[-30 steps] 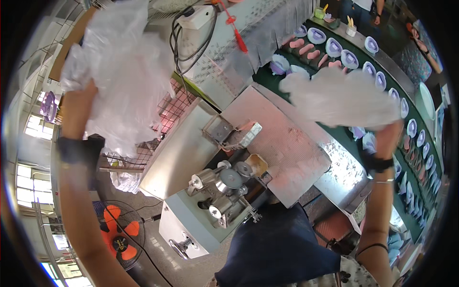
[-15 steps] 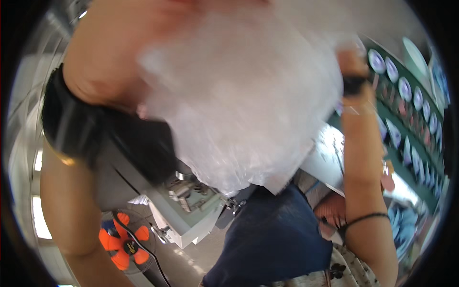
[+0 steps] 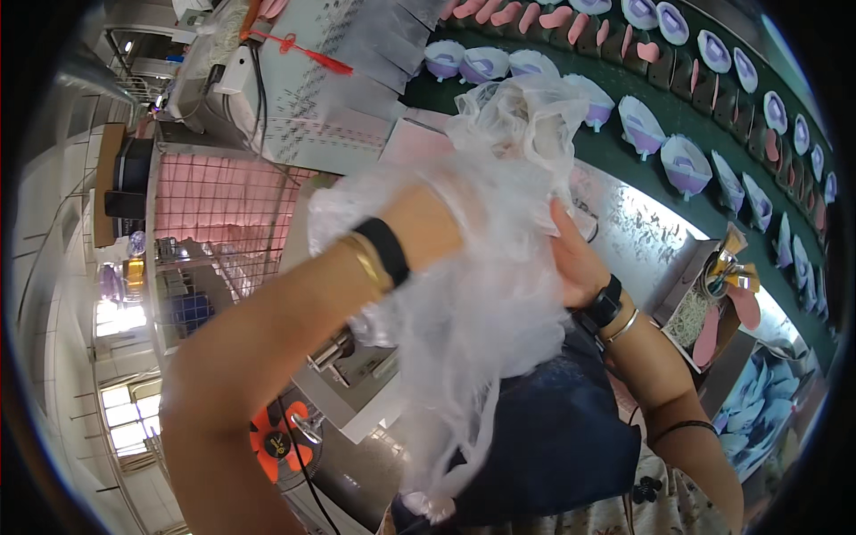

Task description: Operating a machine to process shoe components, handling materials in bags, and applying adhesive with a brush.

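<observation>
A large crumpled clear plastic bag (image 3: 490, 294) hangs before me, its bunched part (image 3: 522, 116) at the top and a twisted tail hanging low. My left hand (image 3: 432, 218), smeared by motion, reaches into the film from the left; its fingers are hidden in the plastic. On the right side my right hand (image 3: 575, 259) grips the bag, thumb raised against the film and fingers behind it. Below the bag, a sewing machine (image 3: 334, 352) shows in part. Dark blue cloth (image 3: 562, 428) covers my lap.
Beyond runs a green conveyor belt (image 3: 615, 143) carrying several purple-white shoe uppers (image 3: 687, 165) and pink insole-like pieces (image 3: 557, 18). A box of supplies (image 3: 691, 316) stands at right, above blue pieces (image 3: 753, 406). At left are a wire rack (image 3: 223, 205) and an orange fan (image 3: 276, 441).
The bag has dropped away from close to the camera and now hangs lower, gathered and stretched long. Both hands have come down with it, and the belt shows more fully.
</observation>
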Demonstrator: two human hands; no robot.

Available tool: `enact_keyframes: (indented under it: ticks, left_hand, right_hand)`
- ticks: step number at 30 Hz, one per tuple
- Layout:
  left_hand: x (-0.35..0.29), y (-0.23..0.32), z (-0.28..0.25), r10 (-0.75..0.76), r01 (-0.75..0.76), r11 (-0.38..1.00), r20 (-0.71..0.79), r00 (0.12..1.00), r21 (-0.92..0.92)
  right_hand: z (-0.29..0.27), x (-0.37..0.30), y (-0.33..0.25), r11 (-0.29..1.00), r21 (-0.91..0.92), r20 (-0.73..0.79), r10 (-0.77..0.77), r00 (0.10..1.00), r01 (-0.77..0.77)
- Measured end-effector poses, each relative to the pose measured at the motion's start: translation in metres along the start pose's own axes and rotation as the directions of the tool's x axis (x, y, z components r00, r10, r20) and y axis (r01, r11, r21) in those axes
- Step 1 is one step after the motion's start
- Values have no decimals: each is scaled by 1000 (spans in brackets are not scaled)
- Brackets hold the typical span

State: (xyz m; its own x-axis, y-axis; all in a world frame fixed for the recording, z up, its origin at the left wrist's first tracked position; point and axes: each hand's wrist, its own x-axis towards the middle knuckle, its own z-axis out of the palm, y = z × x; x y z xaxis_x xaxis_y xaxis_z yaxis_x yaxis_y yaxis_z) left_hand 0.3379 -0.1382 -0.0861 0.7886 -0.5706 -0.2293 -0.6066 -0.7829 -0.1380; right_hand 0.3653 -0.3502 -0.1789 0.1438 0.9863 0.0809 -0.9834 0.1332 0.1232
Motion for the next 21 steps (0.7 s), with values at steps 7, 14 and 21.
enact_keyframes:
  ticks: [7, 14, 21]
  left_hand:
    - [55, 91, -25, -274, 172, 899, -212, 938, -402]
    - [54, 84, -80, -782, 425, 568, -301, 546, -705]
    - [47, 129, 64, -708, -109, -453, 283, 647, -885]
  right_hand:
    - [-95, -33, -97, 136, -988, -59, -769, 636, 72]
    - [-164, -94, -182, -446, -894, 231, -530, 816, -37]
    - [-163, -64, -41, -47, -997, 82, -635, 768, 68]
